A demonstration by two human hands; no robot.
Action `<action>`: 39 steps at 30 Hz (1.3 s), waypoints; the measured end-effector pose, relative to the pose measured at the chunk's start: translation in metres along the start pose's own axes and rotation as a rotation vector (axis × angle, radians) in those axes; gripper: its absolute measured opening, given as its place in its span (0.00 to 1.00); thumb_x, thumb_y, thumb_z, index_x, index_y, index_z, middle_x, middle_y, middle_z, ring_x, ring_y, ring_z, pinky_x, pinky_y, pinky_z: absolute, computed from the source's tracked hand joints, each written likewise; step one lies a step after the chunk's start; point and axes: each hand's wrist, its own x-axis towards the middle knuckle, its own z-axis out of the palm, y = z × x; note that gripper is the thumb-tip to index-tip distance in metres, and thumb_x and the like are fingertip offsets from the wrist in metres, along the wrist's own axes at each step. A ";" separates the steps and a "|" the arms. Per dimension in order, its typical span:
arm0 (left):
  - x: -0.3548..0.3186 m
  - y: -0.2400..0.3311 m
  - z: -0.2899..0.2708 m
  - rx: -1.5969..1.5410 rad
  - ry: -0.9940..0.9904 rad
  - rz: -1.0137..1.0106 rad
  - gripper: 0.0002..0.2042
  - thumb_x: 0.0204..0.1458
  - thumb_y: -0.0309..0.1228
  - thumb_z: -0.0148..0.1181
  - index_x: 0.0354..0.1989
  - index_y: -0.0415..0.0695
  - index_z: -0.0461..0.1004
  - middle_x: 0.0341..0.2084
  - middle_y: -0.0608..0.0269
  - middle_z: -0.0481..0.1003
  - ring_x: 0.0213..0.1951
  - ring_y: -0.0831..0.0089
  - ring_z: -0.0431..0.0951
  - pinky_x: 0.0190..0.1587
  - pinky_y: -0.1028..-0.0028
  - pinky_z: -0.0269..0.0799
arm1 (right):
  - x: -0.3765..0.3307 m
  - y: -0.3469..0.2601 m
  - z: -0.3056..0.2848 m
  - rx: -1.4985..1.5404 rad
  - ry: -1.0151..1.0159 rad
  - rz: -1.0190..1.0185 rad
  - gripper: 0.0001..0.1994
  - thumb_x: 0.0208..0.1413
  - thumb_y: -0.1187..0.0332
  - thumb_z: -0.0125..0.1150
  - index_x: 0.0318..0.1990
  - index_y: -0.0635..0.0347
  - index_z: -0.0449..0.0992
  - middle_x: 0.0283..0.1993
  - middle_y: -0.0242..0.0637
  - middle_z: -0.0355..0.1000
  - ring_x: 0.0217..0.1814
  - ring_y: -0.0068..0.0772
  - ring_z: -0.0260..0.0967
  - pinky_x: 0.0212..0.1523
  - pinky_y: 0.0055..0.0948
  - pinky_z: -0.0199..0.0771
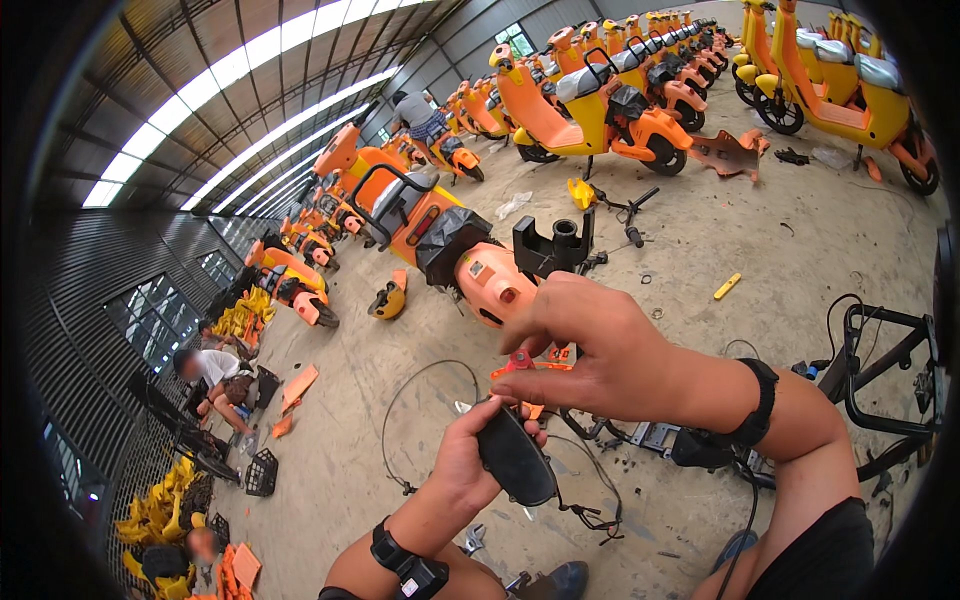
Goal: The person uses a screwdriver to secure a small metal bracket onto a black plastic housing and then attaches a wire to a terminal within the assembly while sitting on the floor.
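My left hand (468, 450) is closed around a black oval part (515, 460) with a smooth flat face. A thin dark cable with loose ends (590, 515) trails from its lower end. Just above it, my right hand (600, 345) is curled, thumb and forefinger pinching a small red piece (519, 358). The fingers hide most of that piece, so its kind does not show. The thumb of my right hand is close to the upper end of the oval part; whether they touch I cannot tell. Behind the hands lies an orange part (535, 408), partly covered.
An orange scooter (400, 200) stands ahead, with rows of scooters (560, 110) beyond. A bare black frame (880, 380) lies at right. A yellow-handled tool (728, 287), handlebar (632, 215) and helmet-like yellow-black piece (387, 301) rest on the floor. People sit at left near a black crate (262, 473).
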 end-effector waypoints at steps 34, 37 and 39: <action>0.001 -0.001 0.000 0.012 0.016 0.013 0.10 0.63 0.36 0.50 0.43 0.41 0.70 0.35 0.60 0.75 0.37 0.65 0.77 0.49 0.59 0.76 | 0.000 0.006 -0.002 -0.057 -0.116 0.040 0.12 0.50 0.66 0.73 0.41 0.57 0.80 0.31 0.35 0.75 0.33 0.38 0.73 0.33 0.34 0.73; 0.002 -0.001 -0.002 0.010 0.025 0.006 0.11 0.63 0.36 0.50 0.43 0.41 0.70 0.34 0.60 0.75 0.37 0.65 0.77 0.49 0.58 0.75 | 0.000 -0.003 -0.002 -0.178 -0.101 0.168 0.13 0.48 0.63 0.75 0.36 0.57 0.79 0.29 0.34 0.74 0.32 0.37 0.73 0.31 0.33 0.71; 0.002 0.000 -0.003 0.019 0.036 0.001 0.11 0.63 0.36 0.50 0.43 0.41 0.70 0.34 0.60 0.75 0.37 0.65 0.77 0.49 0.58 0.75 | -0.001 -0.005 0.000 -0.254 -0.062 0.169 0.14 0.47 0.62 0.76 0.34 0.57 0.77 0.29 0.33 0.73 0.31 0.36 0.72 0.30 0.34 0.70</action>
